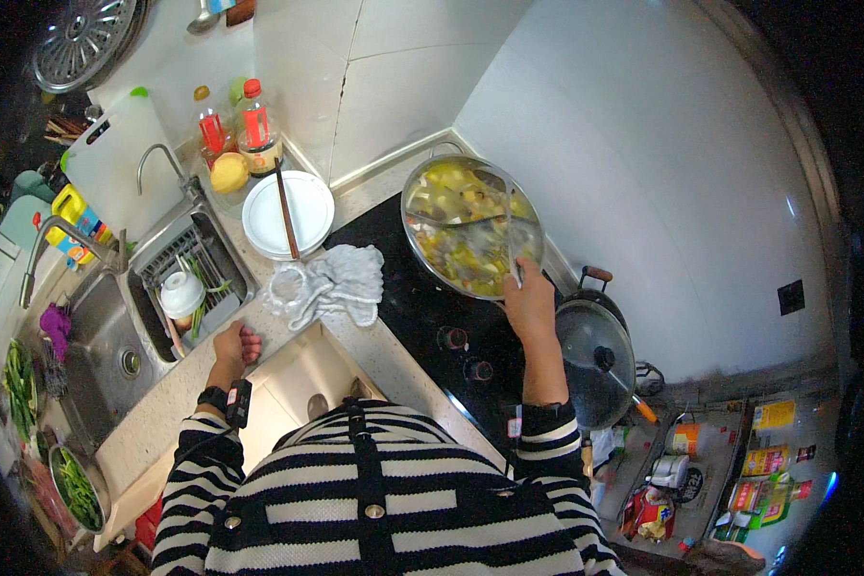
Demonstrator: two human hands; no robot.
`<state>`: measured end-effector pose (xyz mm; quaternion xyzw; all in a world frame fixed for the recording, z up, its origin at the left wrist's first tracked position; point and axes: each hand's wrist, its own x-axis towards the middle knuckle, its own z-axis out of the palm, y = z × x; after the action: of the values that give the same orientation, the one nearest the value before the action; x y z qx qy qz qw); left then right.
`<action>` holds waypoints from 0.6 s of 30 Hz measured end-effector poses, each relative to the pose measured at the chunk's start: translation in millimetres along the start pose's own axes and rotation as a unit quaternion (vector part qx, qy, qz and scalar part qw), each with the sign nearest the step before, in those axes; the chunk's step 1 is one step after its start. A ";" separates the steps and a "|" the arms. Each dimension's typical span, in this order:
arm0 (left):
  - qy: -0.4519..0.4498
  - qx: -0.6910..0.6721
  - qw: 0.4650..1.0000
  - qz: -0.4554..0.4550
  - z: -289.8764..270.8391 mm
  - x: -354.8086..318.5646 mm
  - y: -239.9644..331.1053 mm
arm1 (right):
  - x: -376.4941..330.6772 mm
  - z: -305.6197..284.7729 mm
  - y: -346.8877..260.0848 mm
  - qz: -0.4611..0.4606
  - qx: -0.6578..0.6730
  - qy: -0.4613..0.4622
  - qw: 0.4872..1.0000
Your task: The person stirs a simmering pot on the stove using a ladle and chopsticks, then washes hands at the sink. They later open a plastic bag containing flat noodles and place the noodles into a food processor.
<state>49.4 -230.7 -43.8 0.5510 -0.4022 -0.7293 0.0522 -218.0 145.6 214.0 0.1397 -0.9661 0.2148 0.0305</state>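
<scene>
Wide pot (pixel 533 236) on black cooktop (pixel 408 331)

Pale walls (pixel 662 211) border a speckled counter (pixel 379 353), with seemingly shelving (pixel 718 459) lower right.

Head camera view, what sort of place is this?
It's a kitchen, probably a home one: a wide metal pan of food sits on a black cooktop, and a steel sink is set into the counter.
</scene>
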 end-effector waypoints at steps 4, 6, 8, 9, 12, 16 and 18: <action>-0.025 -0.006 1.000 0.001 -3.5 3.4 -1.3 | -26.5 -21.0 -0.3 0.009 0.038 0.037 0.999; -0.031 -0.009 0.999 -0.002 -4.6 4.9 -2.4 | -43.1 -29.9 1.8 0.042 0.066 0.048 0.996; -0.021 -0.001 1.000 -0.008 -4.4 6.4 -3.1 | -57.5 -34.5 7.0 0.060 0.069 0.047 0.995; -0.030 -0.011 0.999 -0.011 -4.6 6.5 -3.5 | -63.1 -34.9 11.9 0.073 0.070 0.046 0.994; -0.037 -0.018 0.999 -0.017 -4.0 5.8 -3.6 | -72.6 -24.3 34.9 0.029 0.070 0.059 0.995; -0.018 -0.015 1.000 -0.021 -1.6 3.1 -1.7 | -64.7 9.8 65.0 0.078 0.129 0.039 0.988; -0.011 -0.012 1.000 -0.017 -1.0 1.4 -1.4 | -60.0 19.4 69.0 0.070 0.164 0.042 0.983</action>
<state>50.2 -231.1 -45.8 0.5491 -0.3850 -0.7406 0.0419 -179.9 212.7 161.3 0.0655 -0.9231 0.3775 0.0322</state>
